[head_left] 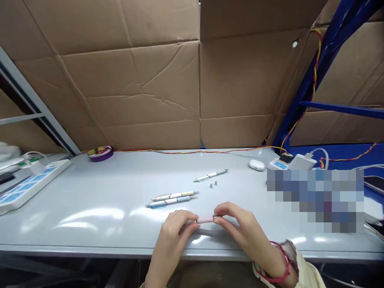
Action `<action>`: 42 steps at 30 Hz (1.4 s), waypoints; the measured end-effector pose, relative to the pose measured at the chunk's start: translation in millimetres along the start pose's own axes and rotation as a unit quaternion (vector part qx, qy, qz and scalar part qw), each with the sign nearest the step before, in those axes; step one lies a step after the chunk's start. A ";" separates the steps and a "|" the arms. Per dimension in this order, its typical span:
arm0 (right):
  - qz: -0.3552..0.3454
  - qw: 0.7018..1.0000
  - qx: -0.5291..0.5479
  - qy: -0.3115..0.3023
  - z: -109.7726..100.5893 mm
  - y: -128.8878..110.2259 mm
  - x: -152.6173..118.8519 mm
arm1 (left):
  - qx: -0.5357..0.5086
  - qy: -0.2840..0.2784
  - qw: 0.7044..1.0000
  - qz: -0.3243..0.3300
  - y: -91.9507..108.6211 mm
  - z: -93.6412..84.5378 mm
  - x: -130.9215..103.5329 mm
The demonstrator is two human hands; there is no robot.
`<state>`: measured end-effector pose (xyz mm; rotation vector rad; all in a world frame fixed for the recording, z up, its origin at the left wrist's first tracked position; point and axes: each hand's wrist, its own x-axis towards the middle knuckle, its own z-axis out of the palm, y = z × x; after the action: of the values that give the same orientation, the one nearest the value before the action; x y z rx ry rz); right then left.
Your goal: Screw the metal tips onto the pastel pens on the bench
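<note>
A slim pink pen barrel (205,219) is held level between my two hands, a little above the front of the grey table. My left hand (175,230) pinches its left end with thumb and fingertips. At the other end, the thumb and fingers of my right hand (241,224) close around a dark metallic part. Beyond the hands lie a cream-and-white pen (174,196) and a light blue-and-white pen (169,202), side by side. Farther back rests a green-and-white pen (211,176). Two small grey cone-shaped tips (211,185) stand near it.
A purple tape roll (101,154) sits at the back left, and a white earphone case (257,165) at the back right. Power strips (36,182) lie at both sides. A twisted red-yellow wire (180,152) runs along the cardboard wall (144,88). A pixelated patch hides the right side.
</note>
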<state>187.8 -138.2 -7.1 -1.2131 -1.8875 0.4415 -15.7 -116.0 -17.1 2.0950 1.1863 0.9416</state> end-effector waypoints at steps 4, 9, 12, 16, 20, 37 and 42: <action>-0.019 1.000 0.013 -0.005 -1.8 0.7 0.5 | 0.010 0.001 1.000 0.012 -1.3 0.4 -0.7; -0.026 1.000 0.018 0.002 -2.3 2.7 -0.5 | 0.023 -0.014 1.000 0.015 0.6 -0.6 -2.4; -0.012 1.000 -0.006 -0.008 -2.8 2.9 -0.9 | 0.021 -0.011 0.999 0.026 0.5 -0.6 -2.7; 0.003 0.997 -0.072 -0.037 -0.6 2.1 0.3 | 0.031 -0.005 0.999 0.033 -0.5 0.5 -2.2; 0.025 0.985 -0.160 -0.060 3.3 2.4 0.3 | 0.041 -0.016 0.998 0.034 1.0 1.4 -1.6; 0.003 0.987 -0.142 -0.072 3.3 6.0 -2.3 | 0.036 0.005 0.998 0.056 1.1 2.1 -1.2; -0.005 0.995 -0.080 -0.054 -1.0 4.3 -1.1 | 0.033 0.021 0.998 0.044 0.6 1.7 -1.9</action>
<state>191.3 -137.3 -9.9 -1.3065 -2.0531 0.3620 -14.8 -118.2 -18.2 2.2063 1.1688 1.0044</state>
